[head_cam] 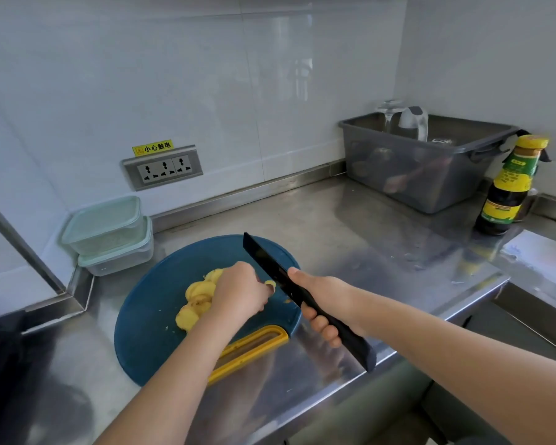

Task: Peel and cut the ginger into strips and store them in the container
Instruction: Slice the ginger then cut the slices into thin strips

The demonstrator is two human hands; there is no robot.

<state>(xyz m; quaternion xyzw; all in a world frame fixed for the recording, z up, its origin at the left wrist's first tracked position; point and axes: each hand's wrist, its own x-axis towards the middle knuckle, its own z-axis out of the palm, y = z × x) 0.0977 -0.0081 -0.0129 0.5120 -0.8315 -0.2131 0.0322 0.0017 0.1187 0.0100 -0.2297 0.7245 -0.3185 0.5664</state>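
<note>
Pinning sliced ginger (pixel 198 298) on board (pixel 148 316) under curled left hand (pixel 238 293); gripping knife (pixel 270 261) by handle in right hand (pixel 318 303), blade just beside left fingertips, with stacked containers (pixel 109 232) behind board on counter (pixel 350 226).

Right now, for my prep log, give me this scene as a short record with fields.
left hand: curled over the ginger slices, holding them on the blue cutting board
right hand: grips the black knife by its handle, blade beside the left hand
ginger state: yellow rounds, no strips visible
containers: two stacked, lids on, back left of the board
other: grey bin, sauce bottle at right
</note>
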